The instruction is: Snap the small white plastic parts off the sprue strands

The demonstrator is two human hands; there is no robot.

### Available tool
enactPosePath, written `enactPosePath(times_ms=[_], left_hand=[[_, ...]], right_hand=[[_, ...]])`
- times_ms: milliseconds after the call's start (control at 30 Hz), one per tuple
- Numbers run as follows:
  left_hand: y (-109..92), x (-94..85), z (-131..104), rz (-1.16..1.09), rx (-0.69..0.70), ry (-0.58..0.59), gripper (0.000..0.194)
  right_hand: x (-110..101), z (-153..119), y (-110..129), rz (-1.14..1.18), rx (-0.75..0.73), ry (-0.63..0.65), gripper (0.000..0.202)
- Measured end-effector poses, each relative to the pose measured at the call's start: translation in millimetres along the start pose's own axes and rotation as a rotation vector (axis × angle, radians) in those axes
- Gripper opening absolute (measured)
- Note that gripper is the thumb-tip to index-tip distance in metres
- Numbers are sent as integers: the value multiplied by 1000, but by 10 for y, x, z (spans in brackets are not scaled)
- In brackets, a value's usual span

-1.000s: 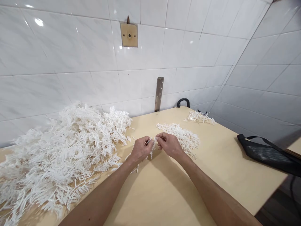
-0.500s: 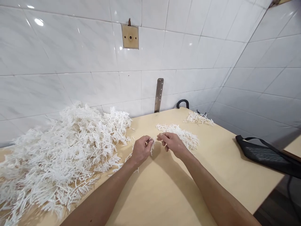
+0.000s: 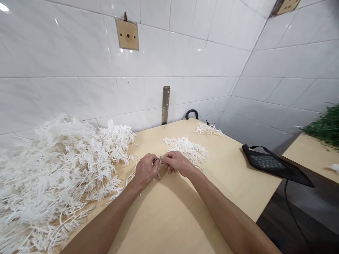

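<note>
My left hand (image 3: 145, 170) is closed, its thumb and fingers pinching a thin white artificial sprig (image 3: 159, 173), part of which hangs below the fingertips. Against its other end, my right hand (image 3: 177, 163) is pinched too, the fingertips of both hands almost meeting over the table. The fingers cover most of the sprig. To the left spreads a big heap of white branching artificial foliage (image 3: 66, 169), with loose strands near my left wrist. Just behind my right hand lies a smaller pile of white sprigs (image 3: 189, 148).
On the beige table (image 3: 169, 218), another little white bunch (image 3: 208, 128) lies at the far right. A black mesh item with a strap (image 3: 272, 165) sits at the right edge. Behind stand a metal bracket (image 3: 165, 106) and a black curved handle (image 3: 191, 113). Green foliage (image 3: 325, 125) rests on another surface.
My view has turned to the right, bringing in the green foliage. My right hand has closed in on my left, and its fingertips now meet the sprig.
</note>
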State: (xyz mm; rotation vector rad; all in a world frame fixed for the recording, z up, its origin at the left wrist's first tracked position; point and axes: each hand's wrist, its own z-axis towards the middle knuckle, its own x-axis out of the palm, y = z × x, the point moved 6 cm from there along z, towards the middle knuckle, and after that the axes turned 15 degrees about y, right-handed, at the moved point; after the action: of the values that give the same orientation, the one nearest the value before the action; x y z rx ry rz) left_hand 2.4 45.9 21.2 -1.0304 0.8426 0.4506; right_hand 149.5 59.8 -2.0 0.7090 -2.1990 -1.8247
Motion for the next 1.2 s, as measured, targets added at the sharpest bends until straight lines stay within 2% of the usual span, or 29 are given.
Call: enactPosePath(times_ms=[267, 467, 767, 1000, 1200], left_hand=[[-56, 31, -28, 30, 68, 20, 17], [-13, 48, -30, 51, 6, 43, 14], [-12, 53, -29, -13, 12, 74, 20], [-31, 34, -49, -55, 6, 69, 20], [-20, 34, -33, -58, 5, 52, 16]], right_hand=[[6, -13, -25, 52, 16, 12, 33], [9, -5, -45, 22, 15, 40, 28], [-60, 6, -83, -60, 13, 46, 17], [-36, -32, -17, 2, -35, 95, 31], [-34, -12, -25, -12, -53, 17, 28]])
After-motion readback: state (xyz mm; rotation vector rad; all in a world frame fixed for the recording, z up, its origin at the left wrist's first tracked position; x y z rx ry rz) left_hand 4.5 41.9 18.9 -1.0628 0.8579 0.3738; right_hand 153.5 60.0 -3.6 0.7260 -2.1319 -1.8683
